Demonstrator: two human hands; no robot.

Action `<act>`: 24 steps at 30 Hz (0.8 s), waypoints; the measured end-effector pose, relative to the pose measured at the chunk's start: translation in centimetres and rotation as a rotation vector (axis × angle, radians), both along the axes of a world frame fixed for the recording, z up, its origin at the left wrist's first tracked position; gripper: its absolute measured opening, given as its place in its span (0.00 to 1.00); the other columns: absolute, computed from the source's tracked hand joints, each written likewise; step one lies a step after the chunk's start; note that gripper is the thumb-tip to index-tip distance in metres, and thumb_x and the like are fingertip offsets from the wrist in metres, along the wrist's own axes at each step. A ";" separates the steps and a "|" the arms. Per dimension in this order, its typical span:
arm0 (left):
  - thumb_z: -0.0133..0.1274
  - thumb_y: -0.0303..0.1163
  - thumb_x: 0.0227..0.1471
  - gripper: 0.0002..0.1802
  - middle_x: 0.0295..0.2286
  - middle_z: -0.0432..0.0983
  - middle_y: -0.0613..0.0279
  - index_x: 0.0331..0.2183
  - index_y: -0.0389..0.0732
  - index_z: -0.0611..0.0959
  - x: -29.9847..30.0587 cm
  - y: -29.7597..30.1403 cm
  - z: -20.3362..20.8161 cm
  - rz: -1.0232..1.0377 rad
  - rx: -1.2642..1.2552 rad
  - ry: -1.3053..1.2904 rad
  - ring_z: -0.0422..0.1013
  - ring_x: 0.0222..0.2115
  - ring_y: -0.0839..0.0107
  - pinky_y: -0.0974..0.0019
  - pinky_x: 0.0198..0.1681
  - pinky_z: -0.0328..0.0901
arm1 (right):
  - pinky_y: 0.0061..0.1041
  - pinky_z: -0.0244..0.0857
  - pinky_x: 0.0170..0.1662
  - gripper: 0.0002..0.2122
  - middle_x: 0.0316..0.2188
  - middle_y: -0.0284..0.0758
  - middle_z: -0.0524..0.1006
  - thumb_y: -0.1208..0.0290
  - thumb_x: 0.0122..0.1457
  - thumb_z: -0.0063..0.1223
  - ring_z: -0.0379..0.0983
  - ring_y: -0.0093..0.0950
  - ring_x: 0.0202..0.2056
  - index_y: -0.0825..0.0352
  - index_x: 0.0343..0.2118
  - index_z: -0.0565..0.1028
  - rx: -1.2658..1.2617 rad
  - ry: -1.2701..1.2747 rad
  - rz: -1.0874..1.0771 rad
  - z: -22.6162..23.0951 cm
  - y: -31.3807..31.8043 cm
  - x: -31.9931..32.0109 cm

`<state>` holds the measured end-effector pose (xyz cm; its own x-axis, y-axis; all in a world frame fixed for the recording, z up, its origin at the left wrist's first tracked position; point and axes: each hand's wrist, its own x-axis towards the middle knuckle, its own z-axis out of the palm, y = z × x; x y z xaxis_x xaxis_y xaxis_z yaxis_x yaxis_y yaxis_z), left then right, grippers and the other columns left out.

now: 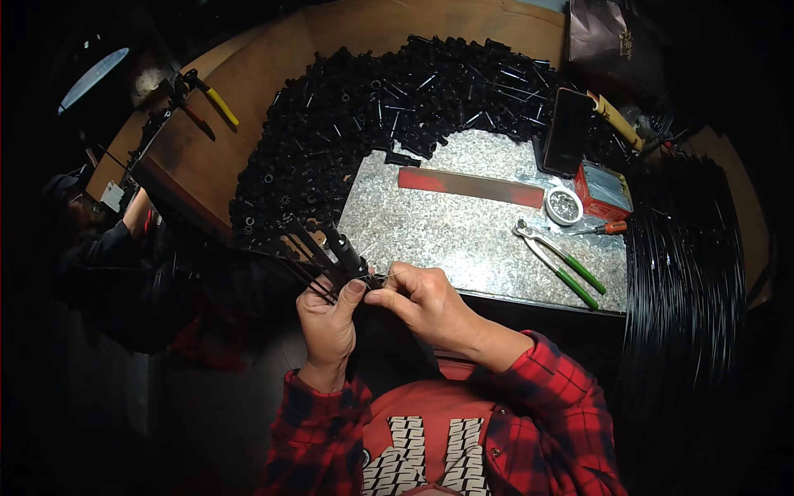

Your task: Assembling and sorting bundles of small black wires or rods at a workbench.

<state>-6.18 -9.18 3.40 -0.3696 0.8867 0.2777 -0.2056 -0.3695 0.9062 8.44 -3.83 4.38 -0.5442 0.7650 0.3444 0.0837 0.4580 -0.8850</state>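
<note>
In front of my chest, my left hand [329, 318] is closed around a black umbrella runner [346, 255], a short tube with several thin black ribs [308, 252] fanning out to its left. The left thumb presses against the runner's lower end. My right hand [426, 302] meets it from the right, thumb and forefinger pinched on a fine pale wire [387, 276] that crosses the runner's end. The fingers hide just where the wire runs. Both hands are over the near left corner of the speckled work board [430, 240].
Black plastic parts and pins heap [380, 99] behind the board. On it lie green-handled pincers [562, 269], a reddish flat bar [471, 187] and a white cup [564, 205]. A phone [566, 132] and red box [604, 190] stand right, beside long black rods [682, 273]. Another person [107, 223] sits left.
</note>
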 end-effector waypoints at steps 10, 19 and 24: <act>0.56 0.21 0.50 0.03 0.29 0.78 0.63 0.31 0.34 0.81 0.3 -0.4 0.0 -0.002 -0.003 -0.007 0.72 0.29 0.79 0.75 0.36 0.66 | 0.21 0.51 0.19 0.14 0.13 0.30 0.63 0.68 0.55 0.58 0.56 0.16 0.17 0.69 0.19 0.67 -0.106 -0.025 0.045 0.3 0.2 0.5; 0.58 0.21 0.49 0.03 0.27 0.77 0.67 0.30 0.35 0.81 0.7 -0.7 0.2 0.085 0.067 -0.028 0.70 0.27 0.82 0.77 0.34 0.64 | 0.28 0.54 0.19 0.16 0.11 0.37 0.65 0.67 0.55 0.57 0.59 0.26 0.14 0.71 0.19 0.66 -0.065 0.011 0.068 0.5 0.1 0.1; 0.59 0.21 0.48 0.05 0.28 0.76 0.67 0.31 0.36 0.80 0.5 -1.1 -0.2 0.103 0.044 -0.011 0.69 0.28 0.82 0.77 0.35 0.64 | 0.30 0.55 0.19 0.11 0.13 0.40 0.65 0.69 0.58 0.53 0.63 0.31 0.14 0.70 0.24 0.67 0.104 -0.033 0.001 0.7 -0.8 0.1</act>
